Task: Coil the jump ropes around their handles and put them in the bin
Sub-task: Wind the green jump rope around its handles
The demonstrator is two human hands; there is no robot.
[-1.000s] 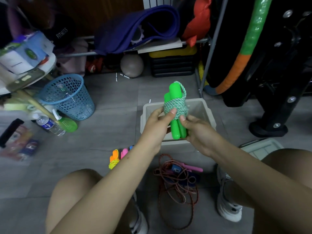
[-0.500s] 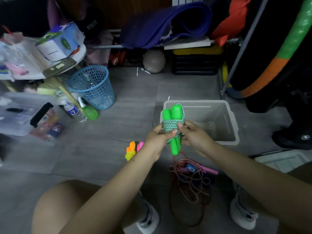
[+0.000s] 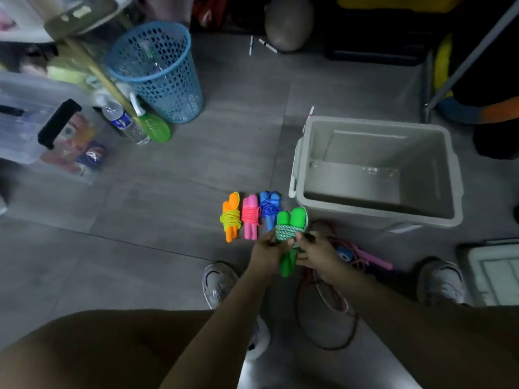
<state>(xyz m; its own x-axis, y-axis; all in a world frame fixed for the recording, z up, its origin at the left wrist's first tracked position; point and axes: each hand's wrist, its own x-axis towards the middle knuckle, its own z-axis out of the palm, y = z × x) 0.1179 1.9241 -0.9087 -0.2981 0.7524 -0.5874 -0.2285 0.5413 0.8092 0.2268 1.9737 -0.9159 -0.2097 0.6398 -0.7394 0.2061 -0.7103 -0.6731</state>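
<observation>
Both hands hold the green jump rope (image 3: 290, 223), its green-white cord coiled round two green handles. My left hand (image 3: 266, 252) grips its left side and my right hand (image 3: 316, 255) pinches the right side. It is held low over the floor, just in front of the grey bin (image 3: 376, 217), which has nothing in it. Three coiled ropes lie side by side on the floor left of it: orange (image 3: 230, 217), pink (image 3: 250, 216) and blue (image 3: 269, 207). An uncoiled red rope (image 3: 328, 313) with pink and blue handles lies tangled under my right hand.
A blue mesh basket (image 3: 157, 71) stands at the back left, with a water bottle (image 3: 123, 122) and a green bottle beside it. A clear storage box (image 3: 33, 127) sits far left. My shoes (image 3: 217, 282) flank the tangled rope. A white lid (image 3: 494, 273) lies at right.
The view tilted down and both hands lowered the green coiled rope from in front of the bin toward the floor, near the row of coiled ropes.
</observation>
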